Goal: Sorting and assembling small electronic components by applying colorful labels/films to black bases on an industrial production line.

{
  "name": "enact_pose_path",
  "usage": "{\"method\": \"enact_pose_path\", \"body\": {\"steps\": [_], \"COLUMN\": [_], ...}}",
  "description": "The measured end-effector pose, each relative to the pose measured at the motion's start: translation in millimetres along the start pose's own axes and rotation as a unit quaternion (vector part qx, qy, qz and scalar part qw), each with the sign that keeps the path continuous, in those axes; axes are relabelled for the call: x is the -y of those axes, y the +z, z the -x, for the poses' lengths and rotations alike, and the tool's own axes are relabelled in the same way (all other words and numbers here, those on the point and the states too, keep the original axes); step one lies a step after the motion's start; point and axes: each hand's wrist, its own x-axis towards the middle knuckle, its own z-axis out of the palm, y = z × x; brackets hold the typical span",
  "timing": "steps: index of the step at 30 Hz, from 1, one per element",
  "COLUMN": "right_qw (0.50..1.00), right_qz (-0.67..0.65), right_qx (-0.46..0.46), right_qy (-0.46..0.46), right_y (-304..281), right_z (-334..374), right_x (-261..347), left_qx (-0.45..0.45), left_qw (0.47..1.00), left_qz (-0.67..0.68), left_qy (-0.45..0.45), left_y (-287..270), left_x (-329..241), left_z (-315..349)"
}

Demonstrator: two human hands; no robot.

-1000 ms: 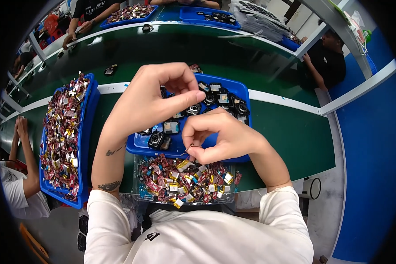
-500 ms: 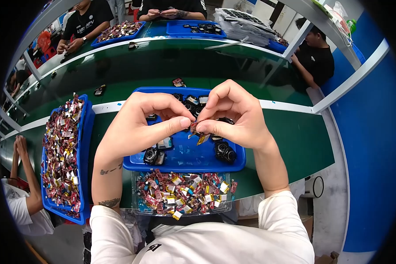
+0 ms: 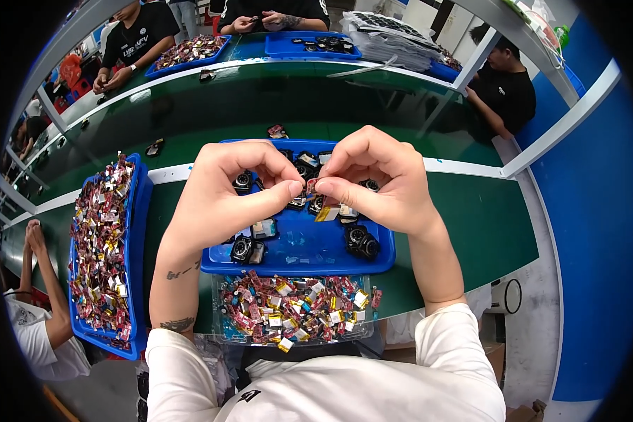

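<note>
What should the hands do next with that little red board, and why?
Perhaps the right hand should lower the red board onto the heap nearest the body: it pinches the board over the blue tray, and the heap holds similar red pieces.

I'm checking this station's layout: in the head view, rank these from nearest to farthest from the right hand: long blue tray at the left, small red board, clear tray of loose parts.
1. Small red board: at the fingertips of the right hand.
2. Clear tray: on the near side, lower in the picture.
3. Long blue tray: off at the left.
</note>
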Motion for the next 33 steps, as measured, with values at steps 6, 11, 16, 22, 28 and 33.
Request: {"method": "enact_pose_path", "body": {"steps": [6, 11, 16, 22, 28, 33], "right_qw": [0.998, 0.998, 0.965, 0.993, 0.98, 0.985], "right_qz": [-0.053, 0.042, 0.193, 0.082, -0.153, -0.121], "right_qx": [-0.03, -0.047, -0.084, -0.068, 0.005, 0.048], "right_qy": [0.028, -0.031, -0.155, -0.045, 0.124, 0.112], "right_y": [4.1, 6.6, 11.4, 8.5, 5.0, -6.4], "right_z": [-1.0, -2.1, -5.3, -2.4, -4.3, -8.3], "right_x": [-4.2, -8.0, -12.6, -10.4, -5.6, -8.7], "left_qx": [-0.025, -0.085, -0.127, -0.1, -0.013, -0.085], "left_qw": [0.992, 0.984, 0.981, 0.995, 0.998, 0.988], "left_qz": [-0.085, -0.117, -0.133, 0.009, 0.053, 0.127], "left_qy": [0.09, 0.103, 0.067, 0.026, 0.026, 0.002], "left_y": [4.1, 10.8, 16.4, 15.8, 4.1, -2.5], "left_x": [2.3, 7.0, 11.9, 11.4, 15.0, 13.3], "left_z": [-2.9, -3.8, -4.6, -7.9, -8.3, -7.9]}}
